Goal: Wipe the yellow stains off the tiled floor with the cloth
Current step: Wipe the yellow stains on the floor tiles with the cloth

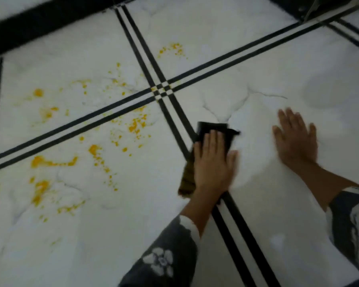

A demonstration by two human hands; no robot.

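Yellow stains (95, 150) spatter the white marble-look floor tiles (133, 214) across the left half of the view, with a smaller patch (172, 49) further up. A dark cloth (214, 128) lies on the floor over a black double tile line. My left hand (212, 162) presses flat on the cloth with straight fingers. The cloth's near end shows a yellow-brown tint (188, 179). My right hand (295, 137) rests flat on the bare tile to the right, fingers spread, holding nothing. The stains lie to the left of the cloth, apart from it.
Black double lines (112, 110) cross the floor and meet at an intersection (161, 91). A wide black band (50, 19) runs along the top left. Dark objects (311, 5) sit at the top right corner. Patterned dark sleeves cover both forearms.
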